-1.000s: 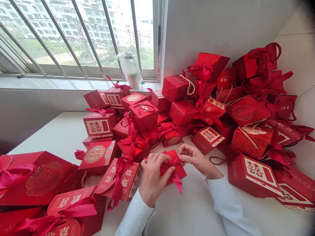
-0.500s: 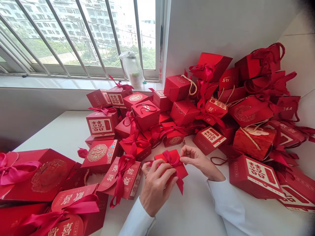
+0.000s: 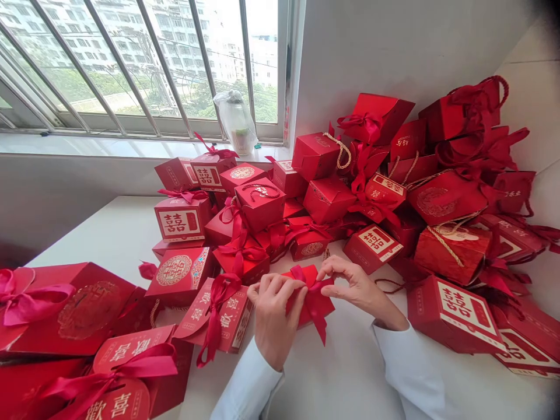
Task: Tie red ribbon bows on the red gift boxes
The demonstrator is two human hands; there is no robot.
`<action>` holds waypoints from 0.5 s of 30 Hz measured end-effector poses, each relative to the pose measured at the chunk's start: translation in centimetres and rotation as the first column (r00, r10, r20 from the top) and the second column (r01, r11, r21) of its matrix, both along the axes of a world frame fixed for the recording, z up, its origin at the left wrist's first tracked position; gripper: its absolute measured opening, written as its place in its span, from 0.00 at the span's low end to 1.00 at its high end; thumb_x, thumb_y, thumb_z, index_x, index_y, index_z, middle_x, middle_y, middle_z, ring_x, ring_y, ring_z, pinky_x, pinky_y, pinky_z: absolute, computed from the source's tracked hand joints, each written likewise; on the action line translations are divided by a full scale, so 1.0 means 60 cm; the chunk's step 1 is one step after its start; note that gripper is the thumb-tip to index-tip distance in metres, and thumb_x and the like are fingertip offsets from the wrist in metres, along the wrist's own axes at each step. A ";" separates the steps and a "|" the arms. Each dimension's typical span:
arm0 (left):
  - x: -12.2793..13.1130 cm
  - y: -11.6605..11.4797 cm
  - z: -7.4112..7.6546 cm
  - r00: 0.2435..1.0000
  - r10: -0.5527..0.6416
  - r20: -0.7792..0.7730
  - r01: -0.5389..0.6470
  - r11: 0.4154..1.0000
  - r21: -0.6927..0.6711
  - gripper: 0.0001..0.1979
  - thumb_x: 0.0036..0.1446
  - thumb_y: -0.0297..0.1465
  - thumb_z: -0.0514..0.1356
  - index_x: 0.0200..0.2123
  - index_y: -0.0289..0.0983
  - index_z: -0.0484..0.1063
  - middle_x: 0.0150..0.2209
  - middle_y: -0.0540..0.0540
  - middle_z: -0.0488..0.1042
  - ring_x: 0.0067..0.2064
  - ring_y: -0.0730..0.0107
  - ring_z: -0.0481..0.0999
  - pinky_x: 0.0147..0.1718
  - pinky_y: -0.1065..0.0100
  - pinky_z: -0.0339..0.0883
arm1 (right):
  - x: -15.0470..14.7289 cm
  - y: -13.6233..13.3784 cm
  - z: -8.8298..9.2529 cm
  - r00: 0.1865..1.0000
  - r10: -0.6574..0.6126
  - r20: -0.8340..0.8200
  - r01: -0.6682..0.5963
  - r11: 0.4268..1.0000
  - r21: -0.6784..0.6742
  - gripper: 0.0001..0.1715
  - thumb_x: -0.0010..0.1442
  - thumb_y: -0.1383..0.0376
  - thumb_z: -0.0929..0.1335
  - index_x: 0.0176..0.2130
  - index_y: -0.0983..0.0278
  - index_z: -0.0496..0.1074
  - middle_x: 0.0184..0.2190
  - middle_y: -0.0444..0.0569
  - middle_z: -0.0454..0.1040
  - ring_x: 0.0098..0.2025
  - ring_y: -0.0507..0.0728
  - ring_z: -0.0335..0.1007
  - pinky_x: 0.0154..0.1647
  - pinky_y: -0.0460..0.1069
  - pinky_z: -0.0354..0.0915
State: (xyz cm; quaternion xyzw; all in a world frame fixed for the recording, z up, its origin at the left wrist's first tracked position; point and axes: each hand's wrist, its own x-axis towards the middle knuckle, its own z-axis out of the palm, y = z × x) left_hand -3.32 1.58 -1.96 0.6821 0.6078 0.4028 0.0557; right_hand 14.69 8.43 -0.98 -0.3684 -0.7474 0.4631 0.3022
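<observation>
Small ribboned red box worked between two hands at the near side of the table

Head view: The small red box point(image 3: 304, 315) sits before the wearer on the white table point(image 3: 332, 373), within reach of both hands. A red ribbon point(image 3: 317, 306) crosses its top, one tail hanging over the near side.

The left hand point(image 3: 276, 315) is arched over the box's left part, thumb and forefinger drawn together at the ribbon; this grip presumably steadies box and band. Whether cloth is pinched there cannot be told.

The right hand point(image 3: 356, 291) is at the box's right, thumb and forefinger curved to a narrow gap beside the ribbon, apparently to shape it finely; a firm hold cannot be confirmed.

Other red boxes point(image 3: 330, 200) are piled towards the wall, probably to leave working room, and a bagged jar point(image 3: 237, 125) stands apart on the windowsill point(image 3: 144, 147)
</observation>
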 end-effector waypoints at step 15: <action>-0.002 0.001 -0.007 0.999 -0.032 0.021 0.035 0.991 -0.132 0.05 0.59 0.27 0.59 0.31 0.42 0.73 0.32 0.53 0.77 0.41 0.62 0.70 0.44 0.55 0.46 | 0.012 -0.007 0.012 0.958 0.044 0.282 -0.093 0.983 0.161 0.16 0.58 0.56 0.70 0.24 0.62 0.67 0.26 0.43 0.68 0.31 0.53 0.62 0.34 0.48 0.55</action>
